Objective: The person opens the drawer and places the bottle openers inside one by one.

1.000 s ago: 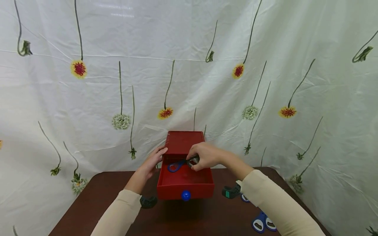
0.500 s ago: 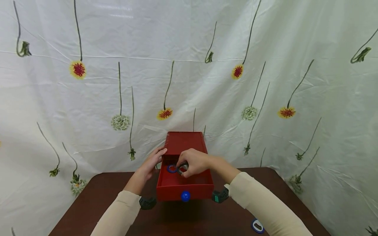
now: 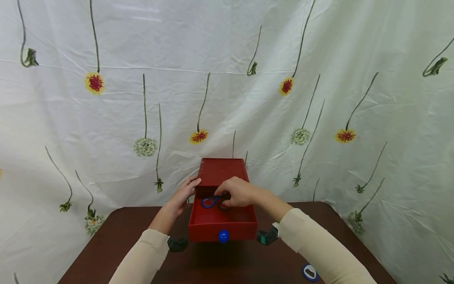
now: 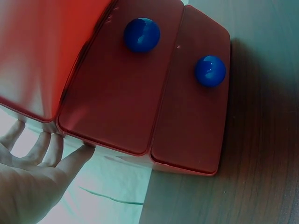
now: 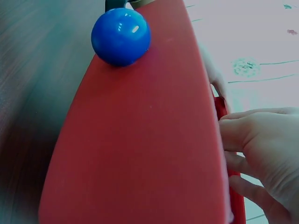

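Inspecting the red drawer cabinet [image 3: 220,169], one finds its upper drawer [image 3: 205,232] standing open toward the person, a blue knob [image 3: 223,236] at the middle of its front. The left-wrist view shows two drawers below it, each front flush with its neighbour and bearing its own blue knob.

As to markings, a small teal patch [image 3: 263,240] shows on the dark device [image 3: 271,234] worn at the right wrist.

The right hand [image 3: 237,191] reaches into the upper drawer from its right side, palm down. Its grip is drawn together, thumb and forefinger curled, and appears to pinch a dark loop [image 3: 222,208], though shadow and the fingers obscure the exact contact. The dark loop lies directly beneath the thumb, toward the back of the drawer. A blue loop [image 3: 209,207] lies on the drawer floor just beside it, left of the thumb and close to the forefinger.

The left hand [image 3: 181,197] holds nothing; its fingers are extended and spread, their tips against the left side of the cabinet.

On the dark brown tabletop [image 3: 120,228], a blue-and-white ring [image 3: 305,273] lies near the right sleeve [image 3: 319,246], well apart from the cabinet. Behind hangs a pale cloth [image 3: 227,102] printed with flowers.
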{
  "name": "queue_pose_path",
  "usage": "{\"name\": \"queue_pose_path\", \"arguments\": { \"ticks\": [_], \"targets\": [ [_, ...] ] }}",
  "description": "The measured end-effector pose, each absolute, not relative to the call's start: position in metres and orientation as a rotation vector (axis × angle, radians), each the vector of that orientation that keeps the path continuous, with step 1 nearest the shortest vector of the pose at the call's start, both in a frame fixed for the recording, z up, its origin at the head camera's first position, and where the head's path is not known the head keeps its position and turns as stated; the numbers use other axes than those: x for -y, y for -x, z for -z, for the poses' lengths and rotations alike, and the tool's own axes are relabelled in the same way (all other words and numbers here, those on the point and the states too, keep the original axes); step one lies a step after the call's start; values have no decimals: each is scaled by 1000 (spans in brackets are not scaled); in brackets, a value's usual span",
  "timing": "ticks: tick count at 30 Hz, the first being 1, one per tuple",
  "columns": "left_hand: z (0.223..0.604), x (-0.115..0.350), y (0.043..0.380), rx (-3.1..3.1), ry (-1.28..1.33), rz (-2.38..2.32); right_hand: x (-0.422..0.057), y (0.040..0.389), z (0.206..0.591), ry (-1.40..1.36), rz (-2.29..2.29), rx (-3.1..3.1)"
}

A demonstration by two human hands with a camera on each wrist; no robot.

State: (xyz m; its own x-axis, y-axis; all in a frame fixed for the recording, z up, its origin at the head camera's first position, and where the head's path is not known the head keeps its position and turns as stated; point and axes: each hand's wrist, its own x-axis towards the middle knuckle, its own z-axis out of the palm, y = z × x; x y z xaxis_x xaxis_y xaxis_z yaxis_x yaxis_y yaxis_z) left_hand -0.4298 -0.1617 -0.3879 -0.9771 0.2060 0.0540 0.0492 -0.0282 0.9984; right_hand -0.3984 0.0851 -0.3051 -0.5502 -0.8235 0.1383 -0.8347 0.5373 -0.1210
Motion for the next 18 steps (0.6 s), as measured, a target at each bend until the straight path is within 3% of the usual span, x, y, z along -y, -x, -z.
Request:
{"name": "queue_pose_path", "arguments": {
  "ticks": [18],
  "targets": [
    [388, 161, 432, -2123, -276, -2154, -123, 388, 294, -1499, -489, 2648]
  ]
}}
